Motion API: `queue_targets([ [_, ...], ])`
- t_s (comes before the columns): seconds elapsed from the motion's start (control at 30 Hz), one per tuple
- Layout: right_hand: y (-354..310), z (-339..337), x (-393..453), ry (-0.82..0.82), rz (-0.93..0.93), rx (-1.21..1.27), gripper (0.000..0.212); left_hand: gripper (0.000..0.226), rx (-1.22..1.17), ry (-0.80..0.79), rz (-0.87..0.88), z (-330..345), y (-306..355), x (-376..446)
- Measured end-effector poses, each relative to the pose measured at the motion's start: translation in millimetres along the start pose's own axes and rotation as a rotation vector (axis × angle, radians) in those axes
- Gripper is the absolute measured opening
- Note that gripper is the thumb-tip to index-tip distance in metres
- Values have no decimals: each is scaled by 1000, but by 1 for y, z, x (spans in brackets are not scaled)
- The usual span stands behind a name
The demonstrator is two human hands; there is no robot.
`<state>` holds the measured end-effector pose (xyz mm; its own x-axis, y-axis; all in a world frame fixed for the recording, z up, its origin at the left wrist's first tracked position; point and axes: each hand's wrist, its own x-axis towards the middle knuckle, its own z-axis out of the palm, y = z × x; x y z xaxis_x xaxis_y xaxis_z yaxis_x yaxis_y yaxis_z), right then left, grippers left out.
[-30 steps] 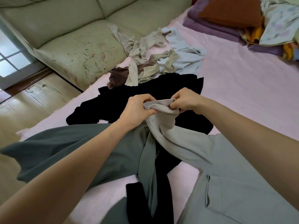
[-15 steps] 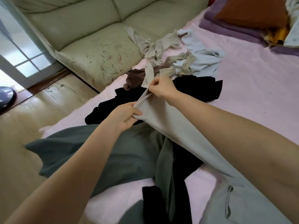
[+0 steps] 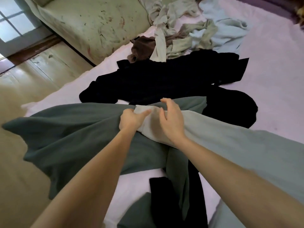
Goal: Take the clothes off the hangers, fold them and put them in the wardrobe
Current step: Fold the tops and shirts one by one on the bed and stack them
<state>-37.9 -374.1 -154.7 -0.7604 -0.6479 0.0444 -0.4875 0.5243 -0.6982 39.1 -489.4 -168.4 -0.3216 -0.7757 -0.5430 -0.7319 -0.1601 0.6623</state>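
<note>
Left hand: I am pinching the end of the pale grey garment (image 3: 213, 134) with my left hand (image 3: 131, 119), thumb lying along the cloth, just below the middle of the frame.
Right hand: my right hand (image 3: 171, 119) is hovering over the same end, fingers spread and loosely bent, gripping nothing.
Pale grey garment: it is stretching from my hands toward the lower right, lying over the dark green garment (image 3: 79, 132).
Around it: the black garment (image 3: 164, 79) is lying beyond my hands on the pink bed sheet (image 3: 271, 66); a tangle of beige and light blue clothes (image 3: 197, 30) is sitting at the upper middle, beside the worn sofa (image 3: 92, 22).
Risk: I am judging that the fold may drag the green garment along, since the layers are overlapping; the loose end may slip from a one-handed pinch.
Containers: no wardrobe or hanger is showing, so nothing is stored yet.
</note>
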Motion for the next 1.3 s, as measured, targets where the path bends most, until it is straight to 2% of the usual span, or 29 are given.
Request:
queue_targets([
  [0.07, 30, -9, -16, 46, 10, -252, 47, 35, 59, 50, 88, 13, 8, -4],
  [0.13, 54, -9, -24, -55, 73, -414, 57, 25, 80, 111, 187, 22, 15, -10],
  [0.23, 73, 8, -30, -211, 12, -488, 68, 22, 115, 264, 292, 20, 13, -15],
  [0.33, 86, 14, -26, -205, -33, -518, 71, 21, 329, 364, 347, 17, 5, -12],
  [0.37, 94, 13, -28, -175, 15, -533, 69, 20, 384, 370, 346, 19, 3, -12],
  [0.43, 117, 2, -34, -117, 251, -513, 65, 21, 414, 364, 298, 25, 1, -16],
  [0.5, 142, -15, -43, -163, 482, -500, 65, 23, 346, 356, 264, 30, -1, -19],
  [0.53, 149, -21, -46, -210, 512, -508, 65, 22, 270, 336, 275, 29, -2, -20],
  [0.6, 152, -36, -47, -237, 473, -413, 63, 20, 44, 237, 318, 31, 3, -24],
  [0.63, 147, -46, -45, -189, 458, -274, 58, 20, -74, 172, 322, 32, 10, -30],
  [0.7, 123, -62, -38, -45, 509, 161, 42, 27, -264, 63, 299, 32, 27, -44],
  [0.73, 107, -78, -33, 9, 560, 407, 38, 30, -322, 2, 301, 34, 42, -57],
  [0.8, 76, -115, -24, 20, 645, 788, 44, 33, -336, -131, 323, 43, 68, -85],
  [0.87, 56, -157, -19, -34, 672, 953, 52, 32, -326, -271, 363, 59, 92, -117],
  [0.93, 51, -201, -21, -75, 671, 986, 56, 21, -308, -458, 406, 83, 118, -152],
  [1.0, 60, -241, -29, -77, 663, 922, 49, 21, -311, -660, 435, 110, 141, -187],
  [1.1, 92, -289, -48, 67, 765, 754, 34, 22, -354, -975, 342, 150, 162, -233],
  [1.13, 106, -303, -58, 112, 789, 741, 28, 21, -364, -1026, 312, 165, 166, -247],
  [1.2, 140, -331, -81, 191, 804, 768, 15, 25, -335, -975, 363, 201, 168, -275],
  [1.3, 183, -362, -118, 311, 828, 898, 14, 38, -93, -796, 774, 254, 153, -301],
])
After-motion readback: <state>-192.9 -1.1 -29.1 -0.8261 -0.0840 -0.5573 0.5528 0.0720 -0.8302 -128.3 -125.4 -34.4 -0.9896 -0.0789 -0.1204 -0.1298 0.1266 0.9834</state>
